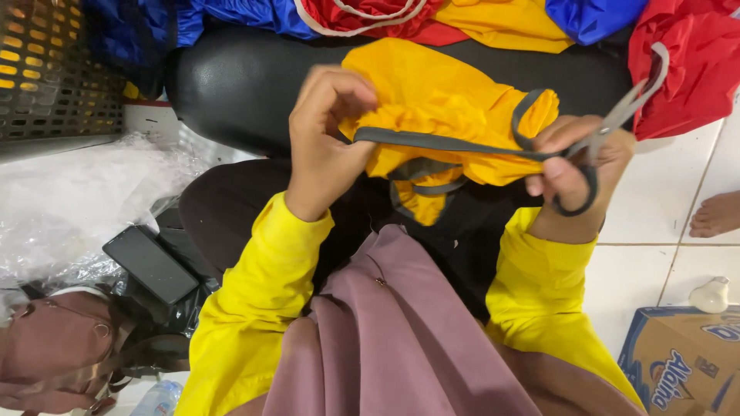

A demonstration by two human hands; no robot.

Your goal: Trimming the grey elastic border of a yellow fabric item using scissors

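Left hand (327, 142) raised, fingers curled tight, pinching bunched yellow fabric (439, 100) and one end of its grey strap (447, 143). Right hand (574, 173) closed on the strap's other end, pulled taut, with grey scissors (613, 127) looped over the fingers, blades pointing up and away. Fabric held above the lap, before a black cushion (239, 77). White tiled floor (663, 185) below; cardboard box (682, 362) at right, phone (150, 263) and brown bag (54, 347) at left.
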